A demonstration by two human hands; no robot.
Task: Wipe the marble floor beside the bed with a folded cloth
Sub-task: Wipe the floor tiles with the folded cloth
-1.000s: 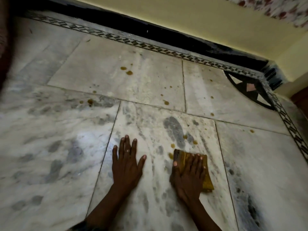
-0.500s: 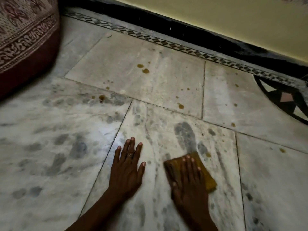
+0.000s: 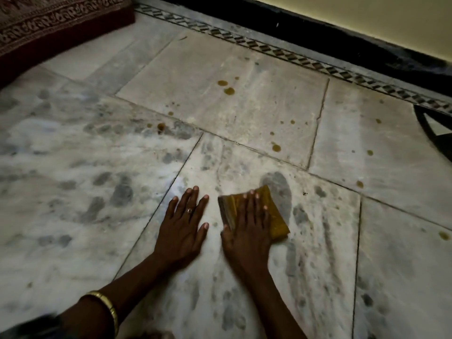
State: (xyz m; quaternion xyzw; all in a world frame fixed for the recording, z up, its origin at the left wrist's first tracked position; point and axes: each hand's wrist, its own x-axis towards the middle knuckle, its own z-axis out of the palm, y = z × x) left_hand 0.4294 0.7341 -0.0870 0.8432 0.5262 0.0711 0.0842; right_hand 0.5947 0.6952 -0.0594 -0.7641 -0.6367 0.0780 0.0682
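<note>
No legible text (or numbers) anywhere.

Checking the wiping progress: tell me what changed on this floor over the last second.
The right hand slid the folded cloth leftward, toward the left hand, and the small brown spots that lay beside the cloth are gone. The view swung left, bringing the bed edge into sight. Unchanged: the left hand stays flat on the marble floor, nothing was let go, and the farther brown spots remain.
</note>
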